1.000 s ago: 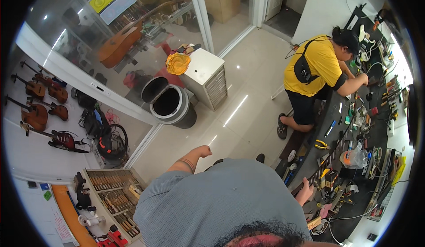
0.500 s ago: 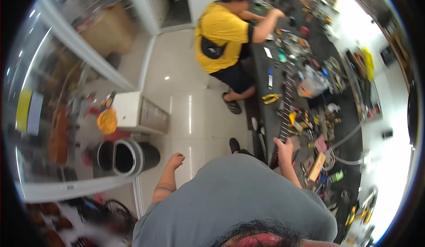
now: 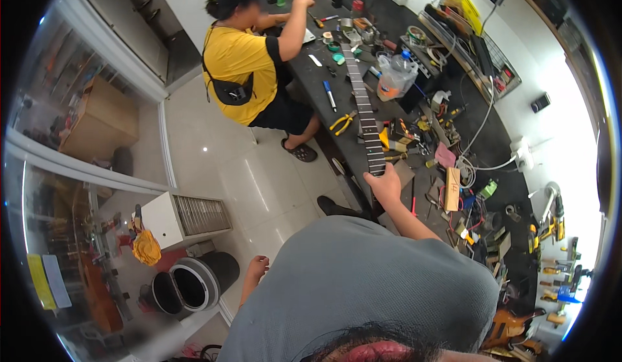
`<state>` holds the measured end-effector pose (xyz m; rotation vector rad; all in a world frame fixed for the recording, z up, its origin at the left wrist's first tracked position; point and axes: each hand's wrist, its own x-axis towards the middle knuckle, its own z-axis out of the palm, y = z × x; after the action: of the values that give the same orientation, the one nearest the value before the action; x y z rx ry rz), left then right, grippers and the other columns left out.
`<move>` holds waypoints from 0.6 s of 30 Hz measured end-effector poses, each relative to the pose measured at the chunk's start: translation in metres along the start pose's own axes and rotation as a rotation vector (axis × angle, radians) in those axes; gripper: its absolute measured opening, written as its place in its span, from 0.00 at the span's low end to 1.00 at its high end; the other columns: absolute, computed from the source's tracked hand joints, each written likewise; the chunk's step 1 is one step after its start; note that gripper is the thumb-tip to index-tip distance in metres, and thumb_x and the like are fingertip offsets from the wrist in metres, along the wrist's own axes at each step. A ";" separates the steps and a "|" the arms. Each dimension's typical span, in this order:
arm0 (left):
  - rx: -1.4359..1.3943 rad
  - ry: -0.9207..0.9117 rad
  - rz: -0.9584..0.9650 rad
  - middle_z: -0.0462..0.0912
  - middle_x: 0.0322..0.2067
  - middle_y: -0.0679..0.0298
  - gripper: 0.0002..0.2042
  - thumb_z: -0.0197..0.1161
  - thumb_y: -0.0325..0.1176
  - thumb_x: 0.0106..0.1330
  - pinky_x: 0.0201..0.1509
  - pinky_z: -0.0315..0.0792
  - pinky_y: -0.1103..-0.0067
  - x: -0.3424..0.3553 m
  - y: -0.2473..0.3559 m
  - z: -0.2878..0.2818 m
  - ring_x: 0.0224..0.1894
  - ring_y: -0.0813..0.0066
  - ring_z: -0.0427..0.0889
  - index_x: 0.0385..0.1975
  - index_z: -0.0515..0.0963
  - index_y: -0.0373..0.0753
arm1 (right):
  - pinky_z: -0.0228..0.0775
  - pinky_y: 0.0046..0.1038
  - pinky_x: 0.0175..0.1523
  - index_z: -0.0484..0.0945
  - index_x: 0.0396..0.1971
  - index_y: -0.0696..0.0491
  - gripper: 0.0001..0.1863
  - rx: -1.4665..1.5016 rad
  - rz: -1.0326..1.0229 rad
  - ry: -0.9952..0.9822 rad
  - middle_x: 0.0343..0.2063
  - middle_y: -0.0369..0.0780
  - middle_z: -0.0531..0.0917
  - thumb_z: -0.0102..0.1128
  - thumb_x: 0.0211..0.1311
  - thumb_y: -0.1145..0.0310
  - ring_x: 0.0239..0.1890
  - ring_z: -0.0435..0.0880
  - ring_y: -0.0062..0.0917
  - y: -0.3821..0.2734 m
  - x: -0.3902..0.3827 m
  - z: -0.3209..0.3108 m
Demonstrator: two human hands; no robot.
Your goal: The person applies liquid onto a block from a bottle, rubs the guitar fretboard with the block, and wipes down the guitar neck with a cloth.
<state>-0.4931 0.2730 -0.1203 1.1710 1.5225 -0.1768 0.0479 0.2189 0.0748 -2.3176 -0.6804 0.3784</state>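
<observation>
My right hand (image 3: 386,188) is closed around the near end of a guitar neck (image 3: 363,110) with a dark fretboard and bright frets. The neck stretches away from me over the workbench; whether it rests on the bench I cannot tell. To its left lie yellow-handled pliers (image 3: 343,123) and a blue and white marker (image 3: 330,96). On its right stands a clear plastic bag (image 3: 397,75) with a blue-capped bottle. Down at my left side, my left hand (image 3: 258,267) hangs over the floor with its fingers curled and nothing visible in them.
A person in a yellow shirt (image 3: 238,67) works at the bench's far left edge. Tools and parts crowd the dark workbench (image 3: 310,82), including a wooden block (image 3: 452,189). A white cabinet (image 3: 162,222) and a bin (image 3: 206,283) stand at left. Tools hang along the right wall.
My view has turned right, so the bench and the other person appear farther left. My right hand still grips the neck, and my left hand sits lower in the picture.
</observation>
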 end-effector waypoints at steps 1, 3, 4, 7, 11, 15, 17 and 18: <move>-0.011 0.020 0.006 0.88 0.42 0.59 0.19 0.64 0.41 0.73 0.35 0.78 0.70 -0.003 0.003 -0.001 0.37 0.68 0.90 0.57 0.80 0.36 | 0.79 0.50 0.50 0.78 0.45 0.61 0.31 -0.040 -0.003 0.022 0.37 0.55 0.88 0.78 0.51 0.52 0.42 0.88 0.54 0.002 0.001 0.003; -0.028 0.036 0.007 0.88 0.41 0.60 0.19 0.64 0.41 0.73 0.35 0.77 0.70 -0.006 0.009 -0.005 0.37 0.68 0.89 0.57 0.80 0.36 | 0.80 0.50 0.50 0.77 0.47 0.60 0.32 -0.101 0.006 0.019 0.38 0.54 0.88 0.78 0.51 0.52 0.43 0.88 0.54 0.004 0.004 0.005; -0.054 0.056 0.009 0.88 0.41 0.60 0.19 0.64 0.41 0.73 0.35 0.77 0.70 -0.008 0.011 -0.006 0.37 0.68 0.89 0.56 0.80 0.36 | 0.80 0.50 0.50 0.77 0.47 0.60 0.32 -0.101 0.013 0.022 0.38 0.54 0.88 0.78 0.51 0.52 0.43 0.88 0.54 0.007 0.004 0.005; -0.046 0.052 0.006 0.88 0.40 0.60 0.19 0.64 0.40 0.73 0.35 0.77 0.71 -0.011 0.015 -0.012 0.37 0.69 0.89 0.57 0.80 0.35 | 0.80 0.50 0.50 0.77 0.47 0.60 0.32 -0.110 -0.007 0.051 0.37 0.54 0.89 0.78 0.52 0.52 0.43 0.89 0.54 0.010 0.005 0.006; -0.020 0.026 0.022 0.89 0.42 0.58 0.21 0.65 0.41 0.72 0.38 0.80 0.69 -0.003 -0.001 -0.015 0.39 0.67 0.90 0.58 0.80 0.35 | 0.79 0.45 0.48 0.79 0.45 0.60 0.30 0.054 0.021 -0.022 0.36 0.52 0.88 0.78 0.51 0.52 0.40 0.89 0.48 0.007 0.003 -0.003; 0.193 -0.012 0.204 0.90 0.47 0.55 0.22 0.67 0.43 0.72 0.48 0.82 0.70 0.029 0.003 -0.018 0.44 0.65 0.90 0.59 0.81 0.33 | 0.77 0.39 0.47 0.81 0.46 0.61 0.31 0.248 0.050 -0.114 0.34 0.48 0.87 0.78 0.51 0.52 0.37 0.87 0.38 0.022 -0.021 -0.013; 0.279 -0.106 0.387 0.89 0.49 0.55 0.21 0.65 0.41 0.74 0.54 0.81 0.70 0.042 0.031 -0.008 0.49 0.65 0.89 0.60 0.81 0.33 | 0.77 0.38 0.47 0.80 0.46 0.61 0.32 0.258 0.088 -0.101 0.33 0.48 0.86 0.78 0.50 0.52 0.37 0.86 0.37 0.035 -0.049 -0.029; 0.315 -0.161 0.473 0.89 0.50 0.55 0.20 0.65 0.40 0.75 0.55 0.80 0.71 0.034 0.074 0.000 0.50 0.66 0.88 0.60 0.81 0.34 | 0.77 0.37 0.47 0.80 0.47 0.61 0.33 0.272 0.110 -0.094 0.33 0.47 0.86 0.79 0.49 0.51 0.37 0.86 0.36 0.044 -0.069 -0.045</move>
<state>-0.4334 0.3282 -0.1133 1.6921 1.0644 -0.1892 0.0275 0.1284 0.0828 -2.0931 -0.5120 0.5959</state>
